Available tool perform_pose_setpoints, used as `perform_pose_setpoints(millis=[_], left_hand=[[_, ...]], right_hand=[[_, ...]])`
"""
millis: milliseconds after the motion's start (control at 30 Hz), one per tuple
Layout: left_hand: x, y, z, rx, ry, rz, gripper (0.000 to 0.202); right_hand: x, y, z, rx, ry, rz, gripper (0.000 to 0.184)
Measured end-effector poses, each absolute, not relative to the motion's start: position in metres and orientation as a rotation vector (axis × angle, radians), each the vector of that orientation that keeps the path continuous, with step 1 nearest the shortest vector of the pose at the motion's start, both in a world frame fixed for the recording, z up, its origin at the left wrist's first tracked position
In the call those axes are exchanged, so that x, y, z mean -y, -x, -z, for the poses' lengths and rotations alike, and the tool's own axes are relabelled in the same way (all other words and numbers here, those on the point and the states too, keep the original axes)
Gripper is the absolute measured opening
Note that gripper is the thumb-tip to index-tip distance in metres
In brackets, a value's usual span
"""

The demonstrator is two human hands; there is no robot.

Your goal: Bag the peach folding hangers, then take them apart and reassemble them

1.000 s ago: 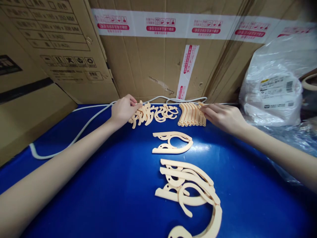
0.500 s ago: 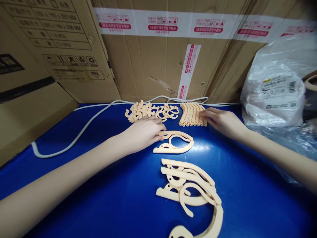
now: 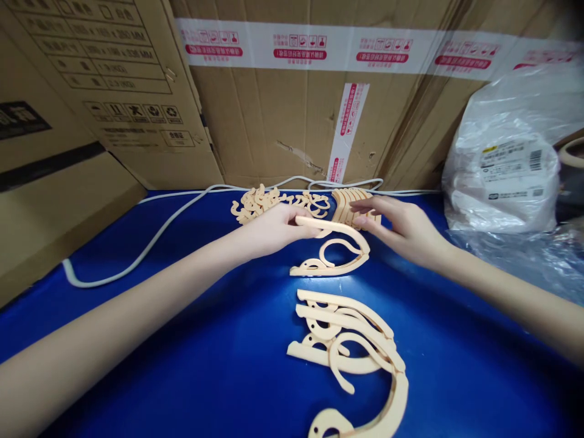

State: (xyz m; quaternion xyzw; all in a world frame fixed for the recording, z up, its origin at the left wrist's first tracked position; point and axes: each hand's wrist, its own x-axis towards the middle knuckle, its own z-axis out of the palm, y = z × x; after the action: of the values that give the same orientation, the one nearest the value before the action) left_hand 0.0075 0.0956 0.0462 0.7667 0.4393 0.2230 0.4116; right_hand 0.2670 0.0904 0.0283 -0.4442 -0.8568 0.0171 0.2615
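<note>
My left hand (image 3: 279, 230) is closed on the upper arm of a cream plastic folding hanger (image 3: 358, 236), lifting that arm while the lower arm stays close to the table. The hanger's curved hook shows between its two arms. To the right, my right hand (image 3: 404, 230) reaches in with thumb and fingers apart and holds nothing that I can see. Its fingertips hover over a row of loose curved hanger arms (image 3: 340, 202), partly covering it. Behind my left hand lies a heap of small cream hook pieces (image 3: 255, 205).
Several folded hangers (image 3: 353, 319) lie overlapping on the blue table (image 3: 205, 359) nearer to me. A white cable (image 3: 159, 234) runs along the left and back. Cardboard boxes (image 3: 269, 121) wall the rear, and a plastic-wrapped package (image 3: 506, 176) sits at right.
My left hand has raised the hanger's upper arm, opening the hanger wider and shifting it slightly right. My right hand has moved a little left, its fingers now spread.
</note>
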Motion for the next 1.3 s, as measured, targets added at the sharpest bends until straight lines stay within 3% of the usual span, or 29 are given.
perform_pose_setpoints(millis=[100, 233, 433, 500, 600, 700, 833, 967, 1033, 1133, 1200, 1233, 1300], left_hand=[[-0.093, -0.02, -0.055, -1.046, -1.782, -0.743, 0.019], [-0.092, -0.024, -0.067, -1.052, -1.906, -0.963, 0.024], [-0.1, -0.021, -0.081, -1.158, -2.428, -1.112, 0.031], [-0.104, -0.023, -0.083, -1.243, -2.564, -1.084, 0.029], [-0.113, -0.019, -0.082, -1.362, -2.627, -1.022, 0.025], [-0.132, 0.002, -0.073, -1.513, -2.48, -0.895, 0.032], [-0.165, 0.045, -0.051, -1.734, -2.289, -0.683, 0.04], [-0.177, 0.061, -0.033, -1.946, -2.221, -0.772, 0.022], [-0.168, 0.049, -0.034, -1.937, -2.238, -0.913, 0.036], [-0.138, 0.015, -0.042, -1.431, -2.152, -1.052, 0.044], [-0.116, -0.007, -0.048, -1.032, -1.804, -0.878, 0.063], [-0.107, -0.016, -0.05, -0.899, -1.649, -0.789, 0.063], [-0.095, -0.025, -0.053, -0.812, -1.438, -0.777, 0.031]], right_hand=[[-0.081, -0.239, -0.044, 2.287, 1.059, -0.351, 0.036], [-0.084, -0.229, -0.063, 2.191, 1.036, -0.357, 0.031], [-0.092, -0.23, -0.085, 2.332, 1.216, 0.52, 0.028], [-0.096, -0.229, -0.089, 2.409, 1.273, 0.569, 0.024], [-0.103, -0.234, -0.093, 2.428, 1.217, 0.049, 0.024], [-0.109, -0.247, -0.096, 2.091, 1.189, -0.605, 0.027], [-0.109, -0.265, -0.098, 1.578, 1.243, -1.014, 0.027], [-0.105, -0.27, -0.101, 1.362, 1.129, -1.157, 0.028], [-0.104, -0.268, -0.101, 1.271, 1.035, -1.17, 0.028], [-0.103, -0.258, -0.096, 1.155, 0.923, -1.066, 0.013], [-0.101, -0.252, -0.089, 1.137, 0.871, -0.977, 0.008], [-0.101, -0.251, -0.085, 1.149, 0.859, -0.951, 0.012], [-0.1, -0.253, -0.077, 1.208, 0.89, -0.888, 0.019]])
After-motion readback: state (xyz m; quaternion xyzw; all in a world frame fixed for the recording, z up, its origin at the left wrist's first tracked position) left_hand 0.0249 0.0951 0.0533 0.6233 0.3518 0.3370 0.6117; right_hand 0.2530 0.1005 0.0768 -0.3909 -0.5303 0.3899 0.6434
